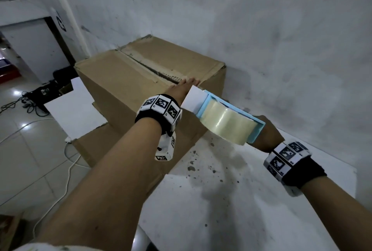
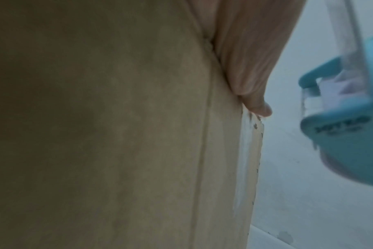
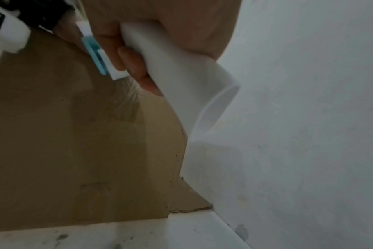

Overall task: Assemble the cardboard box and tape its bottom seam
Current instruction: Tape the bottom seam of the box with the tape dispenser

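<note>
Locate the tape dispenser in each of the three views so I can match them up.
Head: tape dispenser right of centre, held by the right hand, nose at the cardboard box's near top edge beside the left hand.
Left wrist: blurred teal body at the right edge.
Right wrist: white handle top centre, in the hand's grip.
Shared landmark: the cardboard box against the white wall.

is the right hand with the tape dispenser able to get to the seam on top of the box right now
Probably yes. The right hand grips the tape dispenser, whose front end is already at the box edge where the seam ends; the left hand lies beside it, not across.
</note>
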Tool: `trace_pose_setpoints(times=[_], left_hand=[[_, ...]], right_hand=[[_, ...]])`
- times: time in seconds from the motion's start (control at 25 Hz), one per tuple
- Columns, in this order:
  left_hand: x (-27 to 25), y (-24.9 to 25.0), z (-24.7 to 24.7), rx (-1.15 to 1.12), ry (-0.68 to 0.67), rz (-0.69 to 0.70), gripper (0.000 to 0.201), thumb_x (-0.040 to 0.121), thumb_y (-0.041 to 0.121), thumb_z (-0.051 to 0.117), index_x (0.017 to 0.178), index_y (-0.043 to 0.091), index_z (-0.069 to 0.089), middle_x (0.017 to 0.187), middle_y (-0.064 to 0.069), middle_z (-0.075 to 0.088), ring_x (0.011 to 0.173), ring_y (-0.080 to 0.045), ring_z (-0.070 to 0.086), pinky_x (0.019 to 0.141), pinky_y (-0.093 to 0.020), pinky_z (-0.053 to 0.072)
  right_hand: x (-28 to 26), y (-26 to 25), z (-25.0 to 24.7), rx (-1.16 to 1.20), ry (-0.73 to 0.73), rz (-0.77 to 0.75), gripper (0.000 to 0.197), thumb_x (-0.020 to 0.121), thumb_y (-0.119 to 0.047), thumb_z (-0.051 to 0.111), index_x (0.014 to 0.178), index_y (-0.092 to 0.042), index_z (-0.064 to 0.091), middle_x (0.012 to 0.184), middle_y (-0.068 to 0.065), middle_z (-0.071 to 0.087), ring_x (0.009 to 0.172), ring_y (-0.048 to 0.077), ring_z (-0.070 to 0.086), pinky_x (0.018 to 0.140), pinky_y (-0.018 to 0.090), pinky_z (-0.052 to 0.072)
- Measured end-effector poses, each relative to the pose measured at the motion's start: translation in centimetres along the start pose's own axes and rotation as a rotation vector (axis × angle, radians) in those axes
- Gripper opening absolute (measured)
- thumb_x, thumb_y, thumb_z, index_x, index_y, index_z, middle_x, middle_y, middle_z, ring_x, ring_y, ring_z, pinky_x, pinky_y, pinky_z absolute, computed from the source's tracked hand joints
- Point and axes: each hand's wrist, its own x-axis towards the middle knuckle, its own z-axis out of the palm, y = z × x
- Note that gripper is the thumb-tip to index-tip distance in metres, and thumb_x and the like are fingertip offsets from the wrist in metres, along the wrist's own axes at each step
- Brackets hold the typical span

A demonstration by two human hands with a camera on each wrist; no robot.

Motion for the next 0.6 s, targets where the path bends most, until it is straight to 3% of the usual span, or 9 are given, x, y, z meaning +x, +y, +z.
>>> trace_pose_setpoints(times=[0.04,0.08,0.16,0.24,0.36,0.44,0.6], left_hand=[[-0.2,-0.1,0.1,-0.059,0.030,-0.017,0.054,0.100,0.016,0.031,0.148,0.011,0.008,0.159,-0.008,0.008,0.147,-0.024,0.011,0.119,-0.034,0.014],[-0.6,-0.1,0.2,-0.107,0.073,-0.001,0.054,0.099,0.015,0.035,0.148,0.010,0.012,0.158,-0.009,0.014,0.146,-0.024,0.016,0.118,-0.034,0.017],[-0.9,-0.1,0.4,-0.134,0.122,0.062,0.052,0.098,0.017,0.038,0.147,0.011,0.019,0.155,-0.009,0.024,0.143,-0.025,0.023,0.115,-0.036,0.022],[-0.7,-0.3,0.5,-0.126,0.135,0.080,0.050,0.099,0.020,0.035,0.147,0.014,0.021,0.155,-0.007,0.025,0.143,-0.023,0.023,0.116,-0.040,0.020],[-0.2,-0.5,0.9,-0.035,0.094,0.051,0.050,0.100,0.031,0.028,0.148,0.023,0.015,0.159,0.004,0.010,0.147,-0.016,0.009,0.118,-0.044,0.003],[-0.1,-0.5,1.0,-0.017,0.085,0.054,0.051,0.100,0.032,0.028,0.148,0.026,0.013,0.159,0.007,0.006,0.147,-0.014,0.006,0.118,-0.046,-0.001],[0.2,-0.6,0.9,-0.001,0.069,0.035,0.052,0.099,0.029,0.034,0.148,0.028,0.015,0.159,0.009,0.007,0.147,-0.013,0.007,0.117,-0.049,-0.004]], right_hand=[[0.1,0.0,0.5,0.184,0.008,-0.006,0.025,0.086,-0.003,0.056,0.111,-0.002,0.060,0.095,0.012,0.060,0.076,0.015,0.050,0.072,0.024,0.038],[0.0,-0.3,1.1,0.424,-0.009,0.015,0.013,0.084,0.002,0.057,0.095,-0.002,0.063,0.083,0.010,0.058,0.066,0.014,0.046,0.065,0.025,0.038],[0.2,-1.2,2.1,0.832,-0.055,0.124,0.032,0.081,0.013,0.051,0.059,-0.010,0.045,0.057,0.005,0.041,0.049,0.016,0.032,0.049,0.024,0.027],[0.8,-1.7,2.5,1.003,-0.154,0.224,0.037,0.080,0.012,0.046,0.056,-0.014,0.033,0.048,0.004,0.031,0.040,0.016,0.027,0.042,0.021,0.023],[1.4,-1.3,2.1,1.184,-0.355,0.298,0.029,0.079,0.002,0.044,0.058,-0.013,0.032,0.035,-0.003,0.033,0.028,0.007,0.028,0.033,0.014,0.025],[1.4,-0.6,2.4,1.239,-0.411,0.312,0.028,0.081,0.000,0.040,0.057,-0.012,0.032,0.032,-0.005,0.034,0.025,0.006,0.027,0.032,0.012,0.025],[1.3,0.2,1.9,1.349,-0.497,0.255,0.023,0.047,-0.004,0.066,0.047,-0.015,0.045,0.035,-0.005,0.036,0.026,0.006,0.031,0.033,0.013,0.031]])
